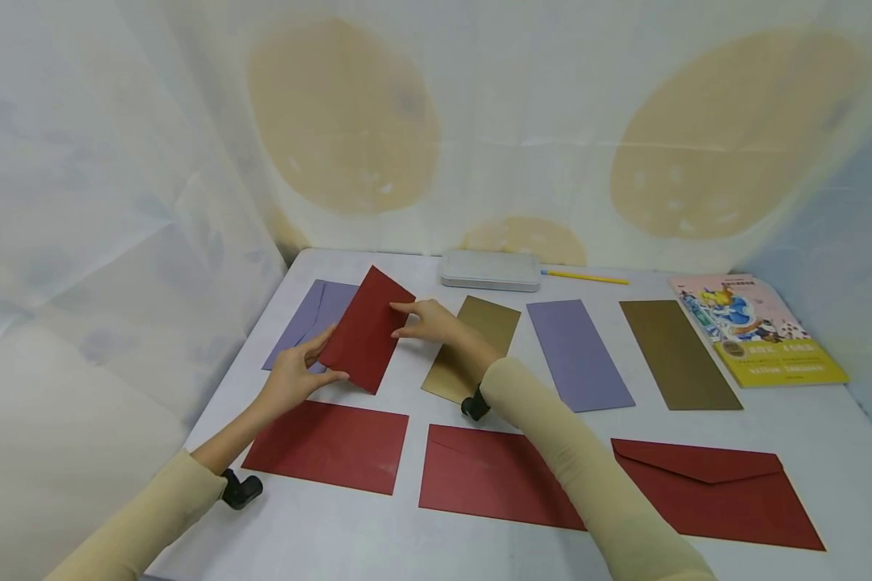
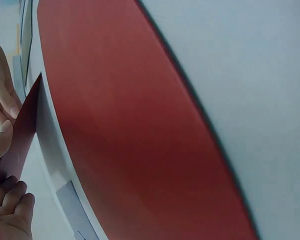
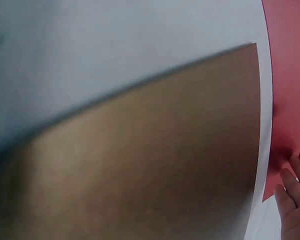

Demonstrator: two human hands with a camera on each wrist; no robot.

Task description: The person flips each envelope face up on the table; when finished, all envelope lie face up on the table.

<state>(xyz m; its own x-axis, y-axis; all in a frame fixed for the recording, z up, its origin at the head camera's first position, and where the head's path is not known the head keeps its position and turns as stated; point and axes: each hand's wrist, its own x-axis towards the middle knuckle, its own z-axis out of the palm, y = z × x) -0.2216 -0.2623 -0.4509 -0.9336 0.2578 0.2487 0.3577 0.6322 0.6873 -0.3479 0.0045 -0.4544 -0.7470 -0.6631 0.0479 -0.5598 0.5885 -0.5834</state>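
Raised and tilted at the left of the table is a red envelope (image 1: pixel 363 331), held in both hands. The left hand (image 1: pixel 294 377) grips its lower left edge, thumb on the near side. At the opposite edge, the right hand (image 1: pixel 433 320) pinches it between thumb and fingers. In the left wrist view the lifted envelope (image 2: pixel 24 135) shows nearly edge-on. Behind it a purple envelope (image 1: pixel 301 319) lies partly covered. Below the right forearm is a gold envelope (image 1: pixel 490 319). Another red envelope (image 1: pixel 334 446) lies flat under the left hand's side.
Two more red envelopes (image 1: pixel 480 476) (image 1: pixel 719 500) lie along the front. A purple envelope (image 1: pixel 577 355) and a dark gold one (image 1: pixel 676 355) lie at centre right. Behind are a grey case (image 1: pixel 490 270), a yellow pencil (image 1: pixel 589 277) and a book (image 1: pixel 763 331). Curtains enclose the table.
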